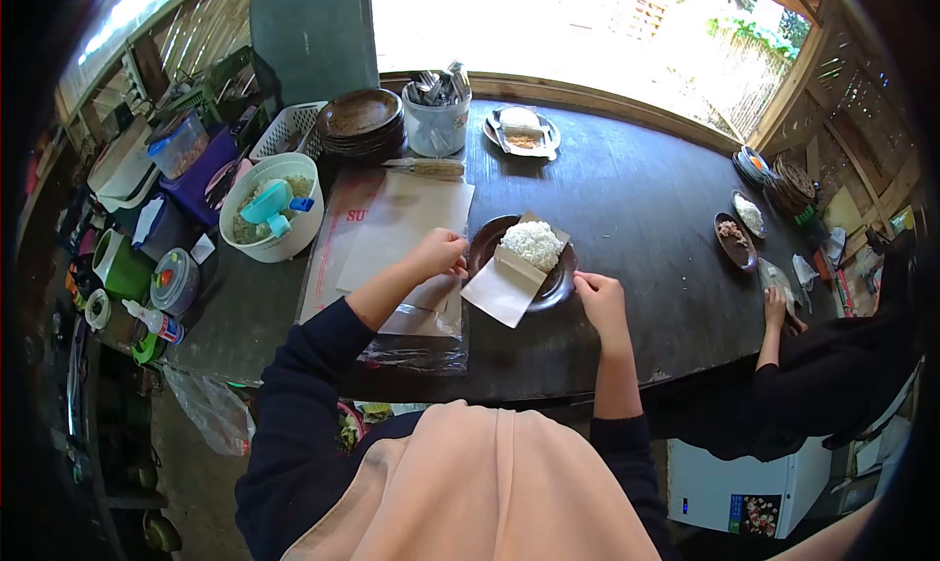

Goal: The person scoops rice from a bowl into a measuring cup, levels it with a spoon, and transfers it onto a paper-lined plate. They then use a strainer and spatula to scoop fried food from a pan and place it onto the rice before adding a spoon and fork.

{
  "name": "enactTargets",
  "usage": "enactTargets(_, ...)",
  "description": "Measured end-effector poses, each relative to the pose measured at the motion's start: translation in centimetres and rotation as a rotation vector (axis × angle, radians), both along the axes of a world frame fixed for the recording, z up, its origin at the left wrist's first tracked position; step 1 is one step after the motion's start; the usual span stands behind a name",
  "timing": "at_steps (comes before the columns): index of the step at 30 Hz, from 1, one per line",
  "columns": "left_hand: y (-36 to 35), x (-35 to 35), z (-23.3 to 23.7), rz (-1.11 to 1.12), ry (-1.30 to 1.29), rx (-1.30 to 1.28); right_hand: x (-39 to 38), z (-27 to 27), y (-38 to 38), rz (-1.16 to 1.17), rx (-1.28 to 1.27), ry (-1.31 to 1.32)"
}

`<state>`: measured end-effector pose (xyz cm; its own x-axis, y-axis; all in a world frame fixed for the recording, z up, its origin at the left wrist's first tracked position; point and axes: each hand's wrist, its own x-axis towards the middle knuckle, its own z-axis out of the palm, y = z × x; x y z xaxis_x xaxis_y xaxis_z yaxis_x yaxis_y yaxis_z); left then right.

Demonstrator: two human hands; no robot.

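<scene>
A dark brown plate (561,289) lies on the table before me. On it sits a mound of white rice (532,244) on brown paper (507,292), whose near flap folds out over the plate's front rim with its pale side up. My left hand (438,255) is closed right beside the plate's left rim; what its fingertips pinch, if anything, is hidden. With thumb and fingers together, my right hand (601,306) grips the plate's right rim. Left of the plate lie flat brown paper sheets (406,218) on a plastic wrapper (421,353).
Back left stand stacked brown plates (360,120), a cutlery bucket (436,125) and a white tub (279,248) with a turquoise scoop (264,204). Behind is a served plate (522,132). On the right, another person's hand (776,308) is near an oval dish (735,243).
</scene>
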<state>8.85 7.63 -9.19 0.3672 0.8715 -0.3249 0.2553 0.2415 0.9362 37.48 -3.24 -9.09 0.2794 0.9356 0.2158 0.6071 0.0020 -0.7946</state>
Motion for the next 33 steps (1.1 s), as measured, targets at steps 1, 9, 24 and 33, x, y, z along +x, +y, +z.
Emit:
enactTargets(1,-1.0,-0.3,0.7,-0.084,0.039,-0.099,0.1,0.4,1.0,0.013,0.01,-0.054)
enactTargets(9,-3.7,-0.7,1.4,-0.106,-0.133,-0.299,0.6,-1.3,4.3,-0.039,0.003,0.015)
enactTargets(24,-4.7,-1.2,1.1,-0.183,-0.068,-0.231,0.1,-1.2,4.0,-0.037,0.162,0.025)
enactTargets(33,-11.7,-3.3,5.2,0.001,-0.283,0.237,-3.1,3.6,0.4,0.089,0.367,0.284)
